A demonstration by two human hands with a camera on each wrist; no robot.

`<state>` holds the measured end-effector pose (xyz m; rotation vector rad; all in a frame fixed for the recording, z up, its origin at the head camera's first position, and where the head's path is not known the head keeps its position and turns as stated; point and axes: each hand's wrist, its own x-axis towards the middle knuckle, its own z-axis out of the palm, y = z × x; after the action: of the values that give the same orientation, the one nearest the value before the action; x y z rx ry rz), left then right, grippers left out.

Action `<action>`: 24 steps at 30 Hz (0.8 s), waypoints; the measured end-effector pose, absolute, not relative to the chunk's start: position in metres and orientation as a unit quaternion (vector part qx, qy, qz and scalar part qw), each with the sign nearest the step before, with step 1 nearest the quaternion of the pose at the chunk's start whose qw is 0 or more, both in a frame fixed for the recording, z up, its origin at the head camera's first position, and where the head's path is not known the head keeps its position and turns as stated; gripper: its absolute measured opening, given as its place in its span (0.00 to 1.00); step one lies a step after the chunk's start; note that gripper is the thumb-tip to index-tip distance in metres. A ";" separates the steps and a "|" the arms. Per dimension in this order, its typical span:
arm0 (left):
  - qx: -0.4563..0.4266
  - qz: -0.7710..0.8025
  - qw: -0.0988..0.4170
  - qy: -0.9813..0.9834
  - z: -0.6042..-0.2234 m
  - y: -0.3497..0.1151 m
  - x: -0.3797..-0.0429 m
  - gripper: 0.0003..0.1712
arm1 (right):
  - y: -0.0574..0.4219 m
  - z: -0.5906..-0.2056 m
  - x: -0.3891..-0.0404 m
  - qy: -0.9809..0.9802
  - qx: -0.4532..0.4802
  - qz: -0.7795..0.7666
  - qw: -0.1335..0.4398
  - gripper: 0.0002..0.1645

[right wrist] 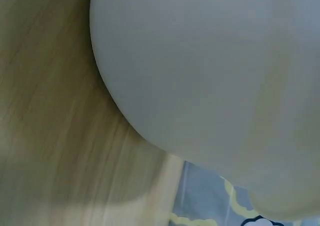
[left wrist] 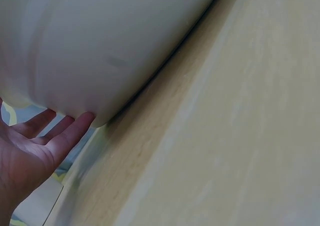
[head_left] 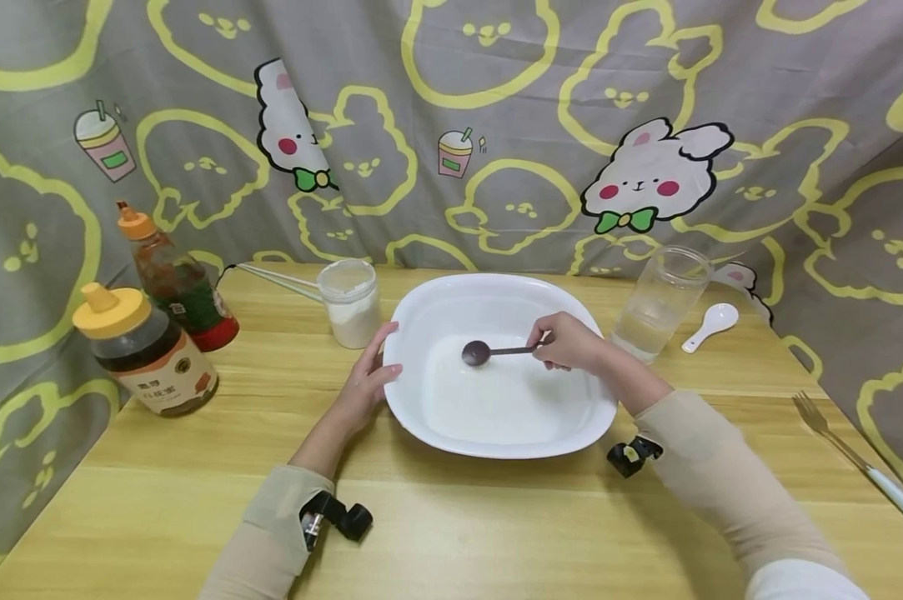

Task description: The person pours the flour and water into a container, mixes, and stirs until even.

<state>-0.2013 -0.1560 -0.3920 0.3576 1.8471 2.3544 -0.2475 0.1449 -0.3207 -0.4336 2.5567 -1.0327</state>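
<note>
A white basin [head_left: 496, 448] stands on the table, with a white layer over its bottom. My right hand [head_left: 567, 342] pinches the handle of a dark brown spoon [head_left: 477, 353], whose bowl is low inside the basin. At the basin's left side, my left hand [head_left: 363, 383] holds the rim, its thumb on the edge. The left wrist view shows the fingers [left wrist: 72, 133] of that hand against the basin's outer wall [left wrist: 100, 46]. Only the basin's outside [right wrist: 200, 86] fills the right wrist view; the right hand and spoon are hidden there.
Left of the basin are a jar of white powder [head_left: 355, 312], chopsticks [head_left: 282, 282], a red sauce bottle [head_left: 184, 287] and a yellow-capped honey jar [head_left: 151, 354]. To its right are a glass of water [head_left: 657, 308], a white spoon [head_left: 712, 325] and a fork [head_left: 860, 458]. A patterned curtain [head_left: 496, 133] hangs behind.
</note>
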 end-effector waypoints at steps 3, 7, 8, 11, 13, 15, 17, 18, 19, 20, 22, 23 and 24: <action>0.119 0.779 0.064 0.613 -0.392 -0.156 -0.202 0.36 | 0.153 -0.315 -0.243 0.905 -0.167 -0.341 0.189 0.07; 0.118 0.777 0.064 0.615 -0.392 -0.156 -0.202 0.36 | 0.166 -0.306 -0.241 0.930 -0.176 -0.282 0.155 0.07; 0.118 0.777 0.064 0.615 -0.392 -0.156 -0.202 0.36 | 0.168 -0.305 -0.241 0.935 -0.172 -0.273 0.144 0.07; 0.117 0.776 0.063 0.616 -0.392 -0.156 -0.201 0.36 | 0.170 -0.305 -0.243 0.942 -0.156 -0.267 0.127 0.08; 0.115 0.777 0.062 0.616 -0.392 -0.156 -0.201 0.36 | 0.167 -0.307 -0.244 0.936 -0.139 -0.292 0.136 0.08; 0.113 0.777 0.063 0.616 -0.392 -0.156 -0.200 0.36 | 0.162 -0.311 -0.246 0.926 -0.127 -0.321 0.152 0.08; 0.113 0.778 0.065 0.614 -0.393 -0.156 -0.200 0.36 | 0.156 -0.315 -0.247 0.914 -0.126 -0.348 0.168 0.09; 0.113 0.779 0.065 0.614 -0.393 -0.156 -0.200 0.36 | 0.154 -0.316 -0.247 0.909 -0.127 -0.357 0.175 0.09; 0.115 0.779 0.065 0.613 -0.393 -0.156 -0.201 0.36 | 0.152 -0.317 -0.246 0.905 -0.128 -0.364 0.180 0.09; 0.117 0.778 0.065 0.613 -0.393 -0.156 -0.201 0.36 | 0.152 -0.318 -0.246 0.902 -0.131 -0.367 0.185 0.08; 0.119 0.777 0.063 0.614 -0.393 -0.156 -0.201 0.36 | 0.152 -0.317 -0.244 0.900 -0.142 -0.365 0.192 0.08; 0.121 0.777 0.062 0.615 -0.393 -0.156 -0.201 0.36 | 0.154 -0.315 -0.243 0.900 -0.146 -0.361 0.195 0.08; 0.121 0.776 0.062 0.616 -0.392 -0.156 -0.201 0.36 | 0.156 -0.313 -0.242 0.902 -0.152 -0.352 0.196 0.08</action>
<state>-0.2013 -0.1560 -0.3921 0.3660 1.8622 2.3456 -0.2418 0.1558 -0.3134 -0.4248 2.5276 -0.9859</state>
